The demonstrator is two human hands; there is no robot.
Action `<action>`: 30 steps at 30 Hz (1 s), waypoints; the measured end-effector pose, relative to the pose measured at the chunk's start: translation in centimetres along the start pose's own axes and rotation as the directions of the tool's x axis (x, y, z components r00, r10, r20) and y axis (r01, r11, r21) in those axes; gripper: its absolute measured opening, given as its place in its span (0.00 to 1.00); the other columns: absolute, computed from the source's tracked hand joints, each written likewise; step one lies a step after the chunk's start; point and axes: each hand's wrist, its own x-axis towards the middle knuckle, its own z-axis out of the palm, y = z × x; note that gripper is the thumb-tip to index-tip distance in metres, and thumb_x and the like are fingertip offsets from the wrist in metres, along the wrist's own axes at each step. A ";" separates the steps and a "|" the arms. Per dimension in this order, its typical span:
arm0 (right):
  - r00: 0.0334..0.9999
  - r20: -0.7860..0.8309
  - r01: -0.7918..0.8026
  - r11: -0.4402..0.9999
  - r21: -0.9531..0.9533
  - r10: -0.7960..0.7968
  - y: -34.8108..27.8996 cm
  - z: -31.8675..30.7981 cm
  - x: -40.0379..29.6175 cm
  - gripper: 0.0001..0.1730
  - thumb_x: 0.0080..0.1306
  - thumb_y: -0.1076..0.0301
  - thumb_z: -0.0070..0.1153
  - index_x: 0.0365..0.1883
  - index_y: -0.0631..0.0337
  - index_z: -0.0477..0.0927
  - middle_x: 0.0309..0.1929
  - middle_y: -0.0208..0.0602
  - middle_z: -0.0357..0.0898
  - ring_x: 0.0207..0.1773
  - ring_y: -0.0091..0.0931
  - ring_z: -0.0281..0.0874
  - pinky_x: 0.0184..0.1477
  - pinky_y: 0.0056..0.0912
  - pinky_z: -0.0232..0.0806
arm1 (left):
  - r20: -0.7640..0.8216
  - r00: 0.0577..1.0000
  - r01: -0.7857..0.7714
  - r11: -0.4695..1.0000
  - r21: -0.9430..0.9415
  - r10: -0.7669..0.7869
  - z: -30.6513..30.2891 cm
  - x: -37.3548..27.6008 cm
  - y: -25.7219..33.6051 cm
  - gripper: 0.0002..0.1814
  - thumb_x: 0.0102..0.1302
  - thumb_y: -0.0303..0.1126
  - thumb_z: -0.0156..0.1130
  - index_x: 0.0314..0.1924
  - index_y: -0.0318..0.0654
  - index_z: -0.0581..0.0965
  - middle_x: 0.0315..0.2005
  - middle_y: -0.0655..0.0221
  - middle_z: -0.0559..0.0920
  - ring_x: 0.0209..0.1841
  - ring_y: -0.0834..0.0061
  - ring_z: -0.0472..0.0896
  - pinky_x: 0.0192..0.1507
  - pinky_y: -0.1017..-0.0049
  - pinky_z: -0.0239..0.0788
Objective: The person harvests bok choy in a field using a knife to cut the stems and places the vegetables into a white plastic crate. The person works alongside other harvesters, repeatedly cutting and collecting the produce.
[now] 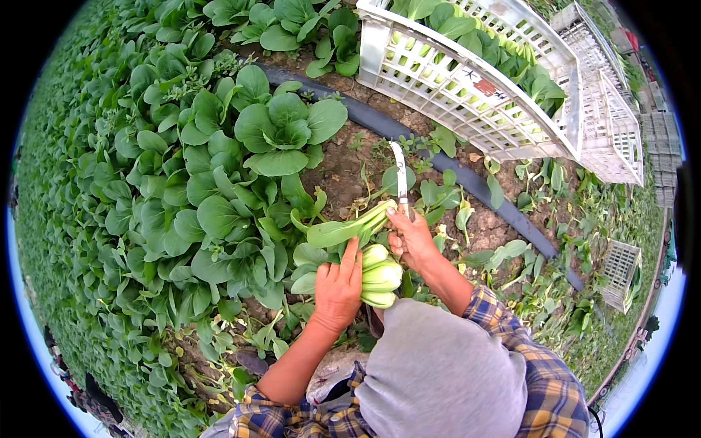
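Observation:
My left hand [338,287] is closed around several pale-stemmed bok choy heads [381,275], their cut bases pointing right. Its index finger touches a green leaf [331,232] above the bunch. In my right hand [413,236] is a knife [401,172], its narrow blade pointing away from me. The thumb of that hand also pinches the stem ends [383,211] of the leaf stalks. Both hands are close together, in front of the grey head covering [441,372].
Dense bok choy plants [219,213] grow on the left. A dark flat hose [471,180] crosses the soil. Beyond it stands a white plastic crate [465,93] holding bok choy, with other crates [613,126] behind. A smaller crate [620,271] sits right, among discarded leaves [509,254].

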 end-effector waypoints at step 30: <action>0.960 0.123 0.188 0.902 0.388 -0.253 -2.1 1.6 -3.8 0.22 0.75 0.66 0.49 0.65 0.60 0.66 0.60 0.45 0.75 0.45 0.26 0.82 0.45 0.28 0.77 | 0.426 0.876 0.481 0.450 -0.753 -0.223 -4.1 5.4 1.1 0.29 0.54 0.35 0.70 0.55 0.38 0.70 0.42 0.56 0.83 0.46 0.54 0.83 0.49 0.63 0.74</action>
